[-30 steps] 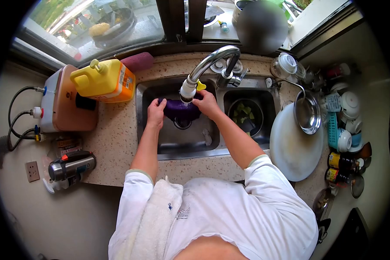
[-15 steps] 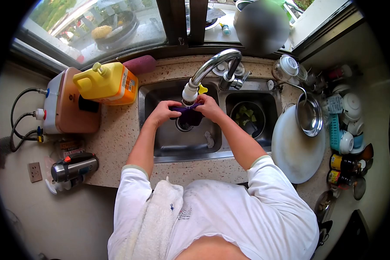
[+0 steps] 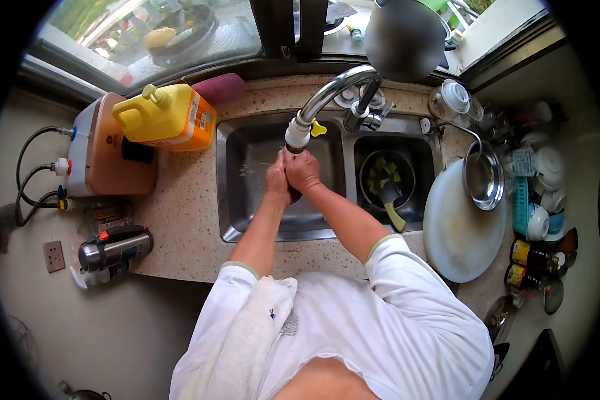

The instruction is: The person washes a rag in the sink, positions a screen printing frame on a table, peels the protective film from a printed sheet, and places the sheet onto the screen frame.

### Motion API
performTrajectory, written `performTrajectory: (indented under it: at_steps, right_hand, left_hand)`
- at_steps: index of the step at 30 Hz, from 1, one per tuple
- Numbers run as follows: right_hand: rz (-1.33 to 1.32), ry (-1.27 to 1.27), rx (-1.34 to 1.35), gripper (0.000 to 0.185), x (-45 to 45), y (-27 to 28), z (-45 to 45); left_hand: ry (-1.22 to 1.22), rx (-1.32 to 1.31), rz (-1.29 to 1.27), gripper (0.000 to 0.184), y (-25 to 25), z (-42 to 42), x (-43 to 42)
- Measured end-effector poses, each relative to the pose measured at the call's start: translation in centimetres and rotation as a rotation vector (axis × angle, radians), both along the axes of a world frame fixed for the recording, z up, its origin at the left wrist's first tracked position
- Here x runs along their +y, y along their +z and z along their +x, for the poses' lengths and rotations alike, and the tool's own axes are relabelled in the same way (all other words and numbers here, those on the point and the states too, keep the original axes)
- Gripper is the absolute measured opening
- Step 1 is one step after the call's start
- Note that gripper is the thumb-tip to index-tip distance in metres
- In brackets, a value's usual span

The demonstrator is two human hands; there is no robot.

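Observation:
My left hand [image 3: 277, 175] and my right hand [image 3: 303, 171] are pressed together under the white nozzle [image 3: 297, 135] of the chrome faucet [image 3: 333, 83], over the left sink basin [image 3: 247, 213]. Water splashes to the left of them. Both hands are closed around the dark purple, cloth-like piece, which they now almost wholly hide. A dark patch shows below the palms; whether it is the piece or the drain I cannot tell. Beside the nozzle sits a yellow valve handle [image 3: 319, 129].
In the right basin stands a pot [image 3: 362, 175] with cut green pieces and a green-handled tool [image 3: 395, 217]. A cutting board [image 3: 453, 233] and metal bowl [image 3: 483, 183] lie to the right. Left are a yellow jug [image 3: 150, 127], a pinkish tank [image 3: 107, 160] and a steel flask [image 3: 117, 252].
My hands came together from spread apart, bunching the purple piece between them under the nozzle. Splashing water now shows. The green-handled tool shows more fully, and the camera view has shifted slightly.

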State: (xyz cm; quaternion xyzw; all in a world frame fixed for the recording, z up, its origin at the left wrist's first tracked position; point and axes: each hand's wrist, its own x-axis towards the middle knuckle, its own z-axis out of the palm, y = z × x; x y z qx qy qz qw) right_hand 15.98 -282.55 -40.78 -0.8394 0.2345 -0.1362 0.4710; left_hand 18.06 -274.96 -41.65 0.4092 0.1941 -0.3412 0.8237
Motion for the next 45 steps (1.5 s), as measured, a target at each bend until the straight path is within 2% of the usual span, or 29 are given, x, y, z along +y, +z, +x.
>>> performTrajectory:
  at_steps: [1,3,4,5,6,8,11,14,15,18,19,22,24,25,26,28,29,30,32,33,36,37,38,40,41,44,45]
  right_hand:
    - [0.114,-0.058,0.037,0.025,-1.4,-1.2,0.9]
    - [0.250,-0.109,0.136,0.029,-1.8,1.3,0.7]
    - [0.234,-0.141,0.148,0.029,-0.5,3.0,0.2]
    - [0.187,-0.093,0.163,0.029,0.9,3.1,-0.7]
    - [0.140,-0.042,0.180,0.029,2.0,3.1,-1.6]
    - [0.156,-0.023,0.172,0.034,1.7,2.7,-2.0]
    - [0.130,0.010,0.128,0.038,-2.7,-1.7,-0.3]
    - [0.334,0.017,0.108,0.039,-4.8,-1.8,0.9]
    - [0.666,0.018,0.203,0.033,-5.2,-1.0,0.8]
    - [1.329,0.092,0.027,0.019,-4.5,0.7,0.3]
    - [1.416,0.115,0.026,0.016,-4.3,1.6,0.1]
    - [1.599,0.132,0.003,0.014,-3.6,3.1,-0.2]
    - [1.624,0.066,-0.037,0.020,-2.3,2.6,0.1]
    - [1.493,0.128,-0.099,0.021,-1.4,3.1,-0.2]
    - [1.095,0.115,0.008,0.014,-0.4,2.9,-0.3]
    - [0.324,0.340,-0.116,0.015,2.1,3.6,-1.9]
    - [-0.113,0.380,-0.086,0.019,2.7,7.7,-3.5]
    - [-0.195,0.320,-0.143,0.018,2.5,7.1,-3.3]
    - [-0.354,0.196,-0.262,0.026,1.9,5.2,-1.8]
    - [-0.412,0.181,-0.254,0.021,0.4,5.7,-1.2]
    - [-0.083,0.041,0.122,0.023,-4.0,-1.5,2.7]
    - [-0.022,0.029,0.146,0.025,-4.0,1.0,1.7]
    - [0.009,-0.004,0.095,0.026,-2.9,1.2,0.7]
    - [0.064,-0.067,-0.010,0.026,0.1,1.4,-1.1]
    - [0.035,0.038,0.066,0.025,1.2,1.4,-2.3]
    - [-0.004,0.061,0.016,0.025,0.1,0.6,-2.6]
    - [0.006,0.008,0.128,0.029,-1.8,-1.0,-1.6]
  left_hand:
    - [-0.031,-0.211,0.123,0.039,1.8,-0.6,-0.4]
    - [-0.120,-0.241,0.180,0.039,3.0,0.2,-0.4]
    - [-0.164,-0.259,0.206,0.039,3.2,1.1,-0.2]
    - [-0.155,-0.238,0.254,0.038,1.3,2.6,0.1]
    - [-0.139,-0.150,0.165,0.038,-1.1,4.0,0.7]
    - [-0.233,-0.130,0.354,0.030,2.9,3.5,0.1]
    - [-0.475,-0.167,0.414,0.021,3.2,3.4,0.0]
    - [-0.558,-0.272,0.095,0.014,3.1,4.9,1.7]
    - [-0.505,-0.367,0.182,0.014,2.9,5.3,2.4]
    - [-0.327,-0.644,0.450,0.015,1.0,6.2,4.9]
    - [-0.344,-0.652,0.521,0.026,-0.6,6.3,5.7]
    - [-0.221,-0.065,0.358,0.041,1.9,2.1,3.9]
    - [-0.175,0.101,-0.102,0.044,1.8,-0.2,2.1]
    - [-0.150,0.184,-0.333,0.046,1.6,-0.7,1.8]
    - [-0.195,0.121,-0.414,0.045,0.2,-0.6,1.9]
    - [-0.283,-0.002,-0.573,0.043,-5.0,-0.2,2.3]
    - [-0.330,-0.068,-0.653,0.042,-6.2,0.0,2.2]
    - [-0.214,-0.135,-0.760,0.039,-6.1,-0.2,1.8]
    - [0.023,-0.275,-0.964,0.034,-5.5,-1.2,-0.1]
    - [0.194,-0.056,-0.488,0.028,1.1,-2.0,-1.1]
    - [-0.045,-0.099,0.141,0.027,2.6,-2.0,-1.3]
    - [-0.002,-0.073,0.119,0.026,2.7,-2.0,-1.4]
    - [-0.003,-0.060,0.121,0.026,2.1,-1.6,-1.2]
    - [-0.004,-0.034,0.117,0.024,-1.7,0.1,0.1]
    - [-0.050,-0.087,0.090,0.027,-5.3,1.2,1.0]
    - [-0.086,-0.106,0.332,0.029,0.0,0.1,-0.2]
    - [-0.236,-0.115,0.559,0.031,-1.3,0.7,-0.1]
